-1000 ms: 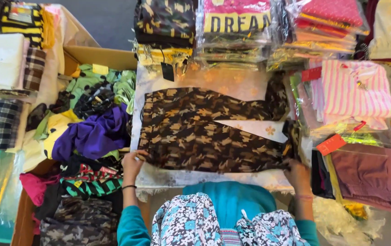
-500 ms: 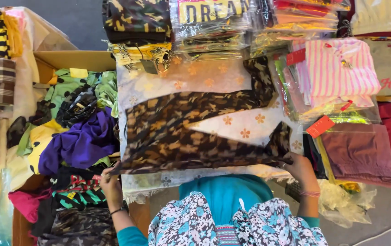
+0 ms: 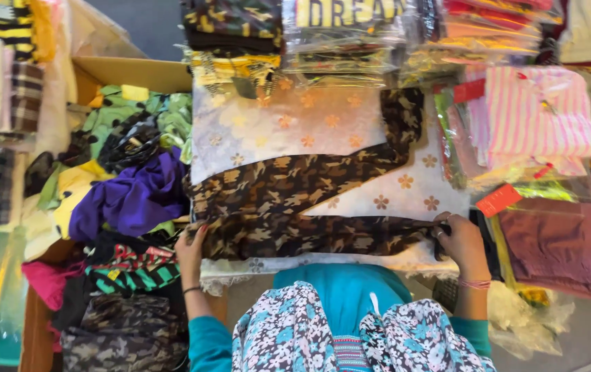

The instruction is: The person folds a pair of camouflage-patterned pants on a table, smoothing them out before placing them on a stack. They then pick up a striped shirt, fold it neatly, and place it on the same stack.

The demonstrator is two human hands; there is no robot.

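Your left hand (image 3: pixel 191 249) and right hand (image 3: pixel 459 242) each pinch an end of the camouflage garment (image 3: pixel 295 207), stretched across the centre of the frame on white flowered cloth (image 3: pixel 268 127). Your fingertips vanish under folds; the garment's upper leg disappears beneath packaged clothes (image 3: pixel 516 117).

The camouflage garment (image 3: pixel 295 207) is soft matt cloth. The white sheet (image 3: pixel 295 131) under it looks like thin, slightly shiny fabric with flower print. The packed clothes (image 3: pixel 516 117) are in glossy, crinkled clear plastic.
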